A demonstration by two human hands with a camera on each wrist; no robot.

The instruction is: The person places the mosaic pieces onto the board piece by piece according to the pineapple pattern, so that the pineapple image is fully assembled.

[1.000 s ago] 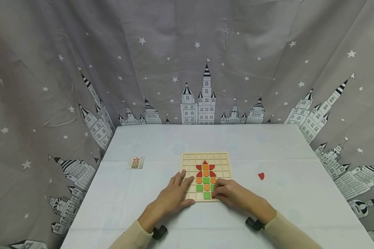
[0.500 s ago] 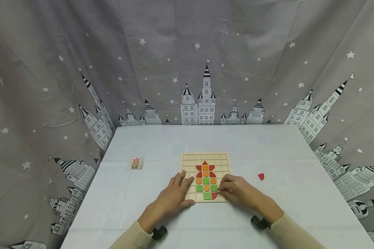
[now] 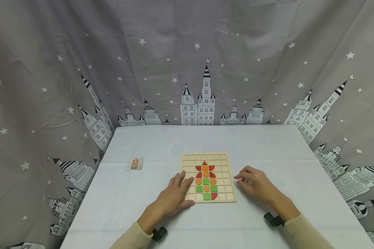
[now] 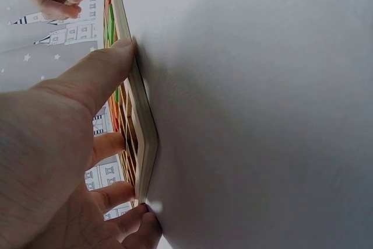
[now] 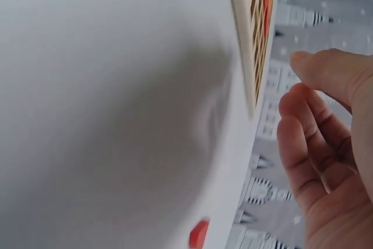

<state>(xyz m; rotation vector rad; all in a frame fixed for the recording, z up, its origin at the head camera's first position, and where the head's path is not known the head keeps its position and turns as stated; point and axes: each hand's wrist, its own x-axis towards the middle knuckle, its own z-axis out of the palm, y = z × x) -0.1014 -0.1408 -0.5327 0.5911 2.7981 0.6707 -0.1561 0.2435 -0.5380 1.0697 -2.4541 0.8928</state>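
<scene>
My left hand [image 3: 174, 195] rests on the left part of a wooden grid board [image 3: 224, 166], fingers spread, with the thumb [image 4: 108, 62] against the front edge. Flat pieces form a figure in the grid: green squares [image 3: 207, 196], orange discs [image 3: 213, 181], an orange square [image 3: 205, 168] and red pieces, among them a red quarter-round [image 3: 214, 196] in the nearest row. Just right of the board hovers my right hand [image 3: 257, 183], fingers loosely bent, holding nothing. A loose red piece [image 5: 199, 234] lies on the table in the right wrist view; in the head view my right hand hides it.
A small card [image 3: 135, 163] with a grid and a printed figure lies on the left of the white-covered table [image 3: 162, 141]. Behind and beside the table hangs a grey curtain [image 3: 174, 45] printed with castles and stars.
My right hand has left the red quarter-round in the board's nearest row, now fully visible, and moved right, off the board, covering the loose red piece. My left hand stays put.
</scene>
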